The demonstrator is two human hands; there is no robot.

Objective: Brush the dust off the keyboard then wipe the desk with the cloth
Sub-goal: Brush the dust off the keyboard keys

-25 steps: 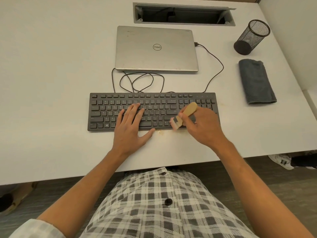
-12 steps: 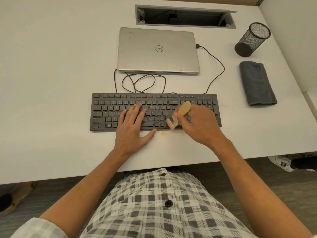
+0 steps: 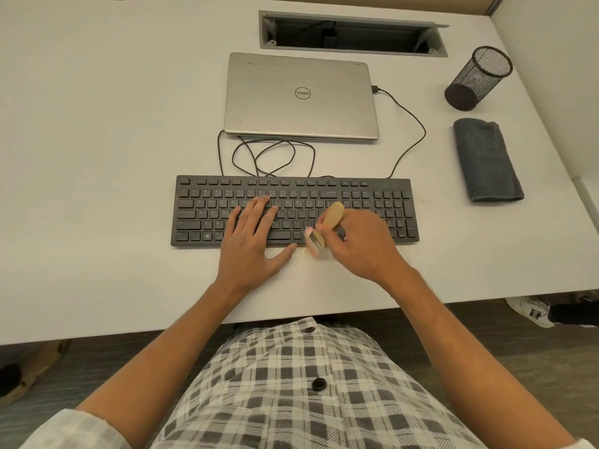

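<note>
A black keyboard [image 3: 207, 209] lies across the middle of the white desk [image 3: 97, 140]. My left hand [image 3: 251, 244] rests flat on its middle keys, fingers spread, thumb on the desk. My right hand [image 3: 363, 247] grips a small wooden-handled brush [image 3: 330, 218]; its bristles touch the keyboard's front edge, right of the space bar. Pale crumbs of dust [image 3: 303, 251] lie on the desk just in front of that edge. A folded dark grey cloth [image 3: 486, 160] lies at the right of the desk, apart from both hands.
A closed silver laptop [image 3: 301, 95] sits behind the keyboard, with looped black cables [image 3: 275, 157] between them. A black mesh pen cup [image 3: 476, 79] lies tipped beyond the cloth. An open cable slot [image 3: 350, 34] is at the desk's back. The desk's front edge is near my lap.
The brush has swept down from the keys to the keyboard's front edge and over the dust. My left hand has stayed put on the keys.
</note>
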